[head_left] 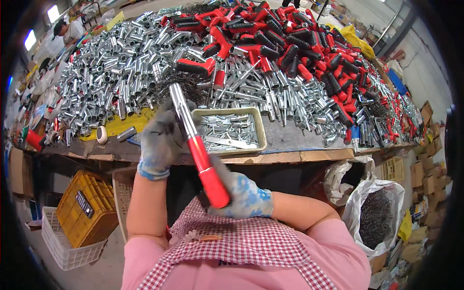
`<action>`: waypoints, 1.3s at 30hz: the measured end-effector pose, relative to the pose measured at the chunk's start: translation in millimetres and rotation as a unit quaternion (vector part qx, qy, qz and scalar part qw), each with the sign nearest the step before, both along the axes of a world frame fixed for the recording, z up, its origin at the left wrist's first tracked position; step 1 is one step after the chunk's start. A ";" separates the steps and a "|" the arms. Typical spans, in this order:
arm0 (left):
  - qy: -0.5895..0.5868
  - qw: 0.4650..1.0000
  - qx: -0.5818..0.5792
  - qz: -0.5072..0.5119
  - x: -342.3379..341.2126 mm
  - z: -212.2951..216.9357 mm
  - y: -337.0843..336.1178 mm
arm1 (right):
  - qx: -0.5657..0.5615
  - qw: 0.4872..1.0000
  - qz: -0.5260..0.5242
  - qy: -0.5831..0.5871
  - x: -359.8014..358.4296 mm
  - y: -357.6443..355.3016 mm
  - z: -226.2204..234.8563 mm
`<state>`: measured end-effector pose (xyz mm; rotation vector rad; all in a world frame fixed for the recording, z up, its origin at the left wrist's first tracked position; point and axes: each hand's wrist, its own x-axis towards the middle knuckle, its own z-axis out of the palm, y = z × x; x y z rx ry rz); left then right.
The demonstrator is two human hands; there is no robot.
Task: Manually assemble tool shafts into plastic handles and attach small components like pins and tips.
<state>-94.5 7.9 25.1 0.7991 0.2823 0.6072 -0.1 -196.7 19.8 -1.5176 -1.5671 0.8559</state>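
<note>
Red and silvery, here's the tool [198, 152], slanting up from the checked apron [251, 244] past the left edge of the tray [261, 128] of metal pieces [227, 126]! The right hand [241, 193] clasps its red end; the left hand [160, 137] is up by the shiny tube, partly hidden, so whether it grips, I can't tell.

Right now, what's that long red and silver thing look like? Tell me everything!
The tool has a shiny, metal-looking barrel and a red body, ridged partway down. It slants up leftward, crossing the bench's edge in view. The right hand grips the red end; the left hand is beside the barrel, touch unclear.
</note>
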 end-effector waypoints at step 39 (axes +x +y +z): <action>0.227 0.903 0.324 -0.168 -63.5 -41.5 -93.3 | -0.068 0.952 -0.146 -0.260 138.0 68.1 -8.4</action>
